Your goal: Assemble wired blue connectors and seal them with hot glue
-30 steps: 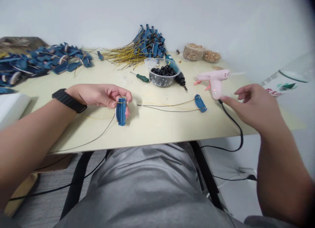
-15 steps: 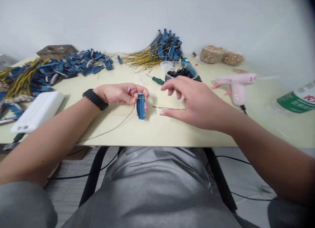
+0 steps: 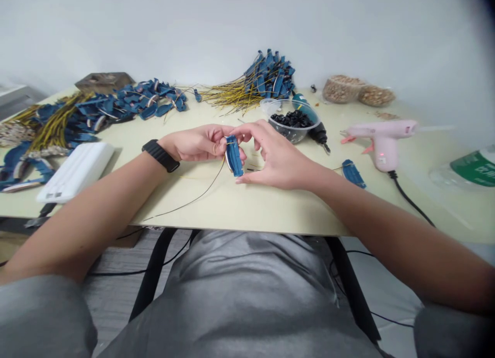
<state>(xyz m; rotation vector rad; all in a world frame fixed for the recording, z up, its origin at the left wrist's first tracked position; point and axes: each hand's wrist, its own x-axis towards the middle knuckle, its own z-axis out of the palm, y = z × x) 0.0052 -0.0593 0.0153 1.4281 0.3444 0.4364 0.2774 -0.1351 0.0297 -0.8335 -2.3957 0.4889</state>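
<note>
the left hand (image 3: 204,143) is pinching a small blue curved piece (image 3: 234,158) above the cream tabletop (image 3: 270,213); the right hand (image 3: 275,157) is spanning its ends with thumb and forefinger, its hold unclear. a clear plastic bottle (image 3: 442,175) is resting at right, its green label (image 3: 474,168) showing white lettering too blurred to read.

The table (image 3: 263,208) leaves passing room at near middle; left hand (image 3: 197,143) and right hand (image 3: 274,159) block beyond, the tub (image 3: 291,134) farther, the glue gun (image 3: 386,139) right
</note>
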